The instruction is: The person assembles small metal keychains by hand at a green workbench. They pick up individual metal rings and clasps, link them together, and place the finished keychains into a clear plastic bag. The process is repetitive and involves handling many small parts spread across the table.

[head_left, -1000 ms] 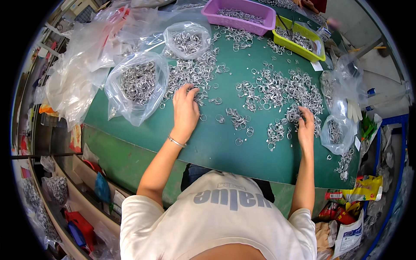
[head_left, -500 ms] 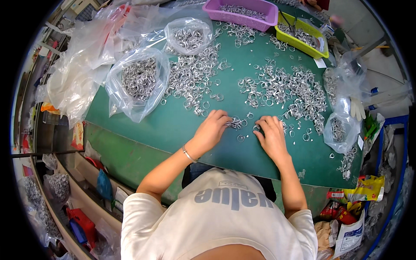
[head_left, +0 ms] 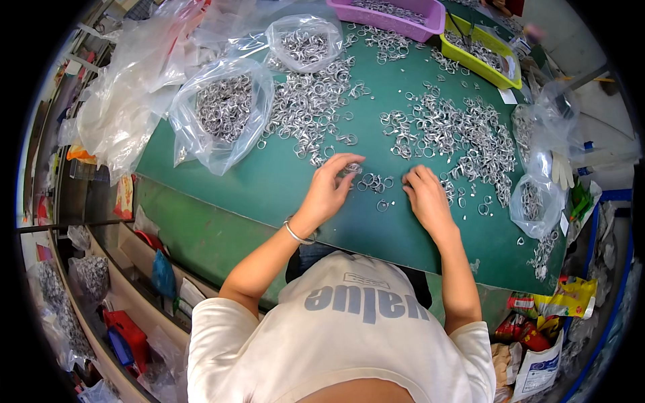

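Note:
My left hand (head_left: 332,187) is over the green tabletop (head_left: 289,208), its fingers and thumb curled round a few silver-coloured metal rings (head_left: 352,168). Beside its fingertips a small row of loose rings (head_left: 373,181) lies on the table, with another ring (head_left: 383,205) nearer me. My right hand (head_left: 431,201) is across the gap from these rings, fingers bent and close together; whatever its fingertips may hold is hidden. A wide heap of rings (head_left: 463,138) spreads beyond my right hand. A second heap (head_left: 309,107) lies beyond my left hand.
Two clear plastic bags of rings (head_left: 225,107) (head_left: 304,47) stand at the left. A purple basket (head_left: 396,25) and a yellow-green basket (head_left: 480,64) hold more rings at the far side. Another clear bag (head_left: 536,205) lies at the right edge. Shelves (head_left: 107,269) stand at lower left.
The view has shifted slightly. My left hand has drawn left off the small row of rings, leaving more of it uncovered, with a few rings in its fingers. My right hand has stayed near its heap.

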`<state>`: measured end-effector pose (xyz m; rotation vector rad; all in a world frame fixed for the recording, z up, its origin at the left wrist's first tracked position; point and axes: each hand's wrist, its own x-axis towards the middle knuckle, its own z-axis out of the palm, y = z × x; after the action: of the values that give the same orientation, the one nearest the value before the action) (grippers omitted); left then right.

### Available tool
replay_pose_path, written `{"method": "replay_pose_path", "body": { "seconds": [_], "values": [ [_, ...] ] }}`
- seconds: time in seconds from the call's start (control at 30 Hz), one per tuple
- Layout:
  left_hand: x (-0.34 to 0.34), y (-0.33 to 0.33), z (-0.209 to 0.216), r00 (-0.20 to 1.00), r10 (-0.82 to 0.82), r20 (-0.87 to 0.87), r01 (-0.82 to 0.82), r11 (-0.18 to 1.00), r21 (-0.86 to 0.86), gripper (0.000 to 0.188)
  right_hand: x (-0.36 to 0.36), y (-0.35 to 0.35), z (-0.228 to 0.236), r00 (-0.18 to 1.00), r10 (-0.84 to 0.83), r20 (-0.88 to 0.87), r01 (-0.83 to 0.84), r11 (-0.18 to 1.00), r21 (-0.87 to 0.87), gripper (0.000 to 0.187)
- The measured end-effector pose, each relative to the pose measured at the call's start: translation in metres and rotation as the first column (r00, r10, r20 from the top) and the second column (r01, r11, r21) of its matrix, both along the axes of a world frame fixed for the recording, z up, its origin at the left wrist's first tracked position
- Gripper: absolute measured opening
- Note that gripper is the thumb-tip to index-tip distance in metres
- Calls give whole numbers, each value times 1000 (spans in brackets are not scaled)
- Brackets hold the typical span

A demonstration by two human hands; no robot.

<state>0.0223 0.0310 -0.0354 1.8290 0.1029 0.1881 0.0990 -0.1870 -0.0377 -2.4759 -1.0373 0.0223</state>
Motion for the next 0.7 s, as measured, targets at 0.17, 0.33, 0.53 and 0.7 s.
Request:
{"method": "replay_pose_path", "body": {
  "seconds": [0.17,0.33,0.53,0.7],
  "values": [
    [-9,4,-1,999,-34,19,31,992,124,27,-19,-18,30,921,45,-387,-40,999,22,24],
    [0,-8,-8,987,-147,65,128,964,232,25,-14,7,20,995,67,-77,-55,986,156,33],
    [-9,2,-6,947,-312,72,209,772,601,31,-9,3,10,996,55,-64,-58,998,-34,16],
    [-29,8,-2,974,-186,127,130,924,360,33,-19,-19,27,990,75,-119,-62,992,108,22]
  ]
}}
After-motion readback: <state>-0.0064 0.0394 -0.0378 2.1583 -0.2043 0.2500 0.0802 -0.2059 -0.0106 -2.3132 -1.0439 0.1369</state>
